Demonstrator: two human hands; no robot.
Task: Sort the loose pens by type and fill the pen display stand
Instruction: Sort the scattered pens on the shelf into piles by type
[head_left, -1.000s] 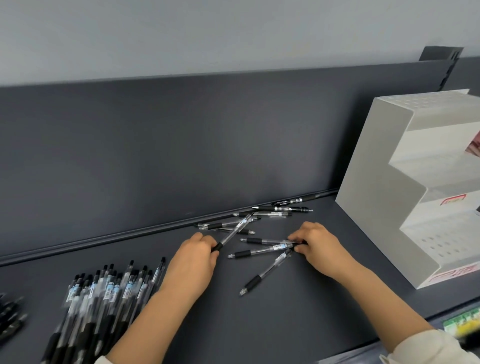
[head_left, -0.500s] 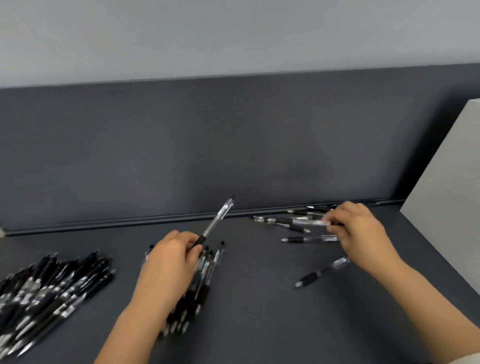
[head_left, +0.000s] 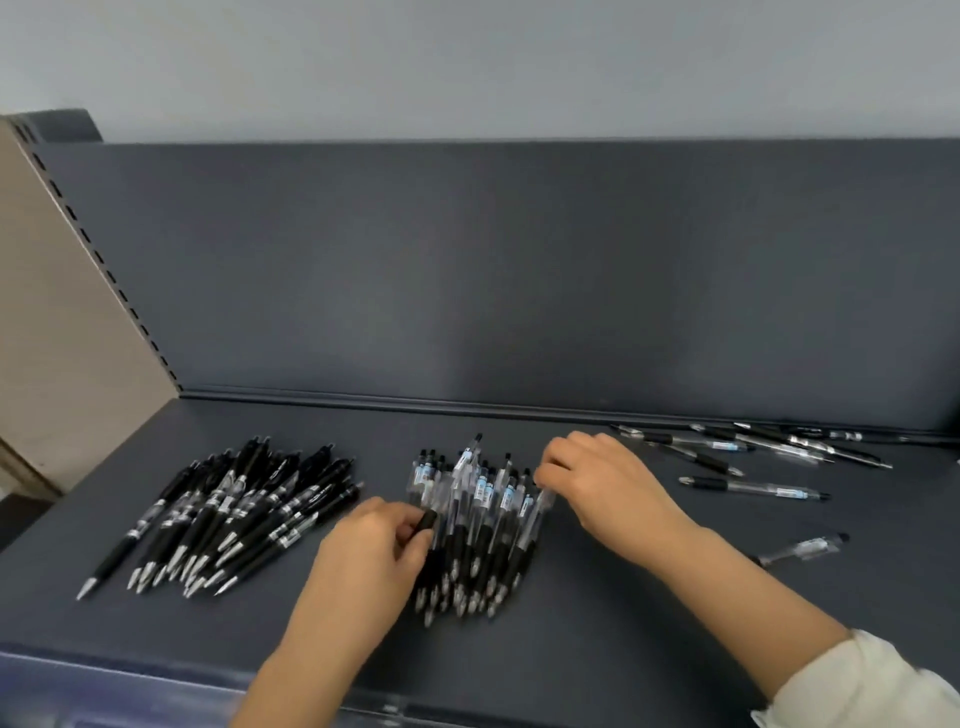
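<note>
Pinching the dark end of a held pen (head_left: 428, 518) between thumb and curled fingers, the left hand (head_left: 374, 551) sits at the near left edge of the clear-barrel pile (head_left: 483, 519). The rest of that pen is lost among the others, so its type cannot be told. The right hand (head_left: 602, 488) is at the pile's far right corner with its fingers bent down onto a see-through barrel there; whether it grips that barrel or only touches it cannot be told. The two hands are apart, with the pile between them.

The clear-barrel pile lies mid-shelf, its pens roughly parallel – tips toward the viewer, black clickers away, pale blue labels on several barrels. Well to its left, a gap between, lies the black pen pile (head_left: 234, 509), dark-bodied pens with silver tips fanned toward the front edge.

To the right the loose pens (head_left: 753, 452) are scattered near the back rail at mixed angles. One single pen (head_left: 753, 488) lies flat in front of them, and another stray pen (head_left: 805, 548), blurred, lies nearer the front beside the right forearm.

All of it rests on a dark grey shelf (head_left: 597, 649) with a matching back panel (head_left: 519, 270). A beige side panel (head_left: 62, 312) with a row of slots stands at the left, and a white sleeve (head_left: 872, 686) covers the right arm near the lower corner.
</note>
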